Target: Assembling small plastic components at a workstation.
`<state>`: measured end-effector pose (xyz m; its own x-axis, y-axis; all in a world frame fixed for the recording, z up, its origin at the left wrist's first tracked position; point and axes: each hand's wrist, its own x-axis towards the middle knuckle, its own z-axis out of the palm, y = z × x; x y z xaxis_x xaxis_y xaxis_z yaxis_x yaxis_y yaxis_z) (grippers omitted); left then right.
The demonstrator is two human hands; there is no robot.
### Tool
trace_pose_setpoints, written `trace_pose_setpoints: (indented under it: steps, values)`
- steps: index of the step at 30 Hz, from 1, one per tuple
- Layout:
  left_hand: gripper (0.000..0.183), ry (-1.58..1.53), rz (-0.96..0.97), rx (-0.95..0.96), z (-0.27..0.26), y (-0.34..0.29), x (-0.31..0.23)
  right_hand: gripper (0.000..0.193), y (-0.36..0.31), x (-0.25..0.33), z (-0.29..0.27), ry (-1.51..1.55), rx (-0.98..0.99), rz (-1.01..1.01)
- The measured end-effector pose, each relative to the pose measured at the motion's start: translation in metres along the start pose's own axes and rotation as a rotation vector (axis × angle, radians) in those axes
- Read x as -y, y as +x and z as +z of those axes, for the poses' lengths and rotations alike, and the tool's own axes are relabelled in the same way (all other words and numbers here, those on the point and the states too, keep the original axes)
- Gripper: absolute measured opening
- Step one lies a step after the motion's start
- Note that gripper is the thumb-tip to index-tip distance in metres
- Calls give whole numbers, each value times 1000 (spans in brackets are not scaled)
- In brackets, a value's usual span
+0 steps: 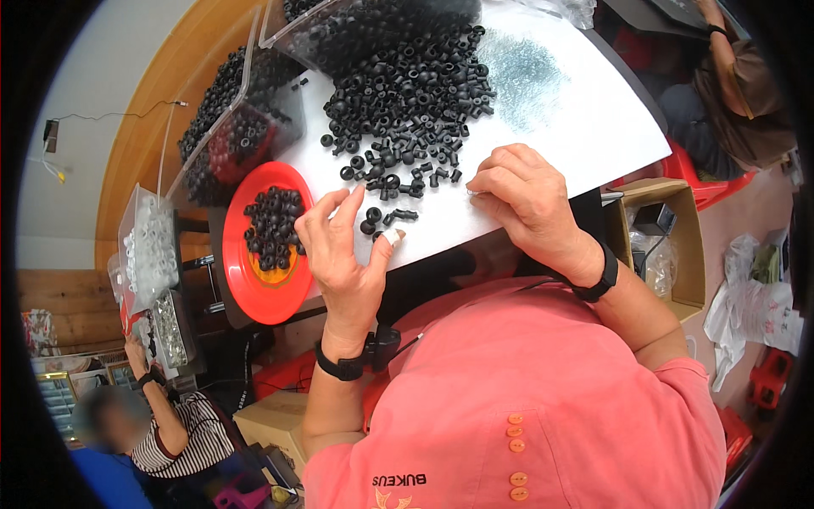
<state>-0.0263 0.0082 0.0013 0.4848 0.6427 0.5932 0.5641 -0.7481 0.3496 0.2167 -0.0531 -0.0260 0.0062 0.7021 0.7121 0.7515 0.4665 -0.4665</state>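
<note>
On the white table top (593, 119) lies a big heap of small black plastic or rubber parts (407, 102), some round with a hole, some like short pegs. My left hand (343, 254) is at the table's near edge, thumb and fingers spread, beside a few loose black parts (370, 222). Its thumb has a whitish wrapping at the tip. My right hand (530, 204) is closed in a pinch, right of the heap; a tiny pale bit shows at its fingertips, too small to name. Left of my left hand, a red plate (242, 293) holds several round black parts (273, 220).
A clear container (339, 38) spills black parts at the far side. Another clear bin (242, 127) of black parts stands left, with a tub of whitish parts (153, 246) beyond. An open cardboard box (691, 254) is at right. Co-workers sit lower left (182, 433) and upper right (746, 102).
</note>
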Motion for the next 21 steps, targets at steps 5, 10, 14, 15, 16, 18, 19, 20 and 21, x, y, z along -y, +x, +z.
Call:
trace_pose_setpoints:
  steps: [5,10,14,15,16,18,19,20,21]
  values:
    - [43,28,13,-70,1,-10,-2,19,0,2,-2,-19,4,10]
    - [39,21,18,-37,-1,-18,1,19,0,1,-3,-3,15,8]
    - [31,-5,-63,30,-5,-18,-6,18,1,1,-3,-12,21,-1]
    - [31,-4,-66,31,-3,-18,-6,18,0,1,-3,-9,22,0]
    - [30,-20,-53,36,2,-15,-5,18,-1,1,-2,-14,11,-2]
    - [30,-33,-40,38,10,-7,-2,17,-1,1,-1,-18,-2,-7]
    - [29,-33,-25,28,14,-3,-1,18,-1,1,-1,-10,4,-4]
    - [29,-36,-6,19,18,1,-1,18,-1,0,-2,-4,7,1]
    - [26,-46,-9,5,19,3,-2,18,-1,1,-3,-7,5,1]
